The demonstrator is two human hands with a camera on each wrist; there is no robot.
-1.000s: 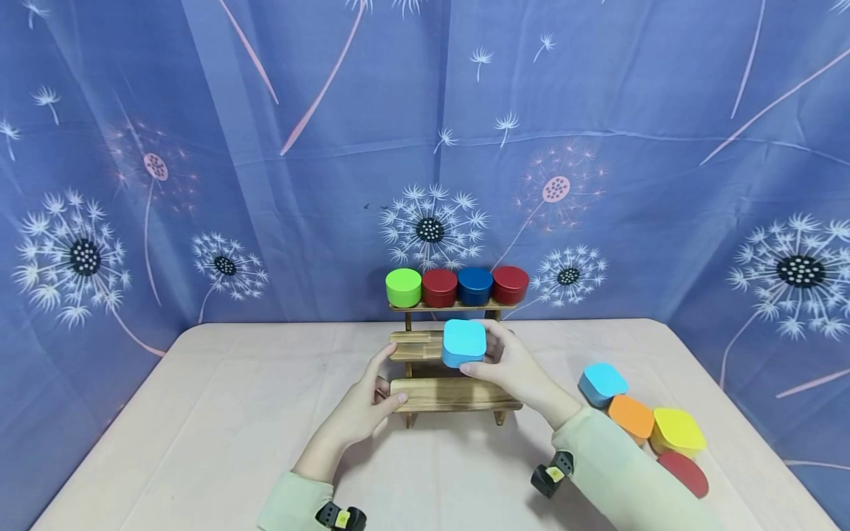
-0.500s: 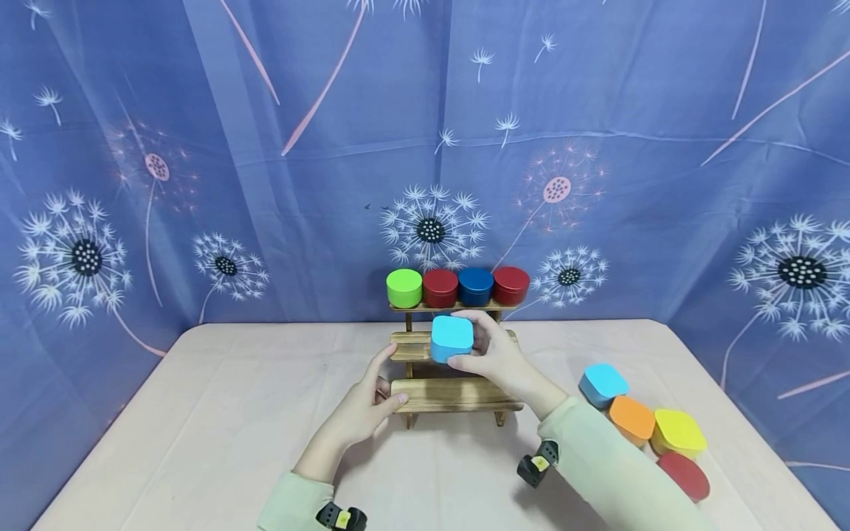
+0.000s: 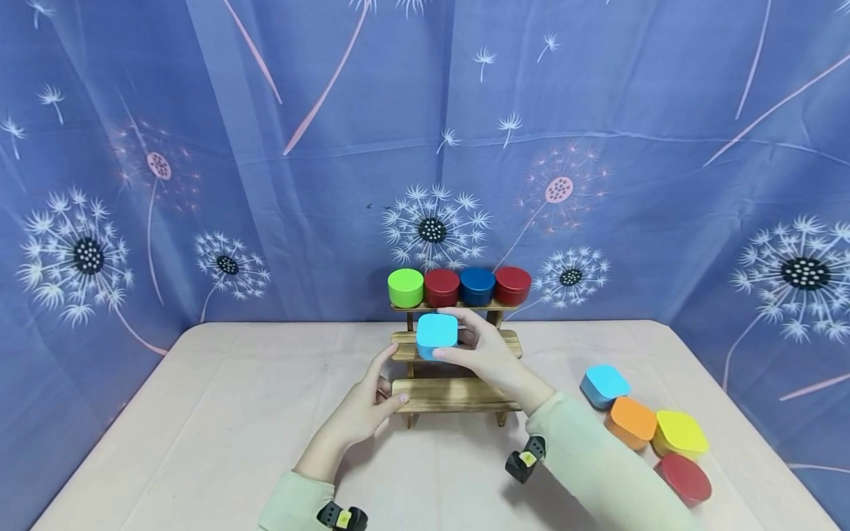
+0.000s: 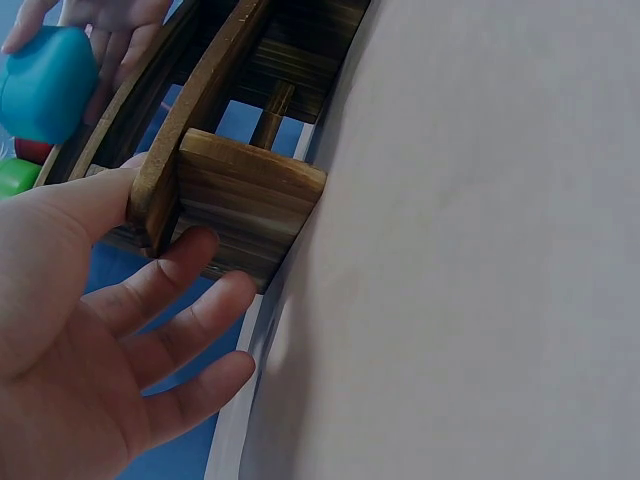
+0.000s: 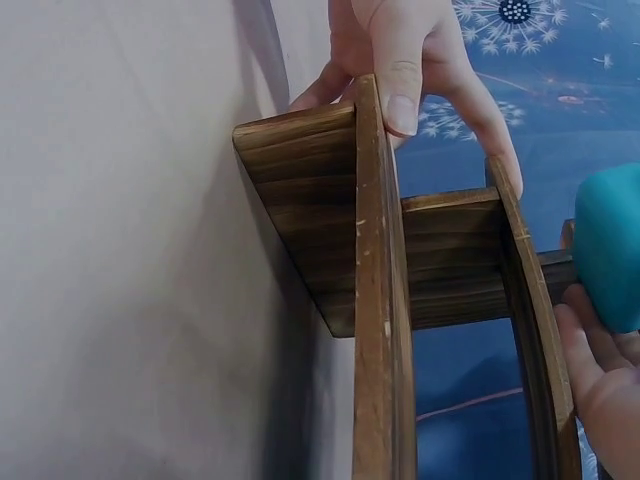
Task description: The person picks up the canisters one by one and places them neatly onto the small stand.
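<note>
As our right fingers [image 3: 453,357] pinch the box [image 3: 435,330] and left fingers [image 3: 379,363] grip the stand [image 3: 454,394], jolting it could topple the tins [image 3: 474,287].

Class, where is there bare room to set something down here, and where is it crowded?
Free: the table left of the left hand; the lowest shelf, right of that hand; the table patch between the stand and the loose light-blue box. Crowded: the top shelf, lined by four round tins, and the table's right side, where four containers cluster.
</note>
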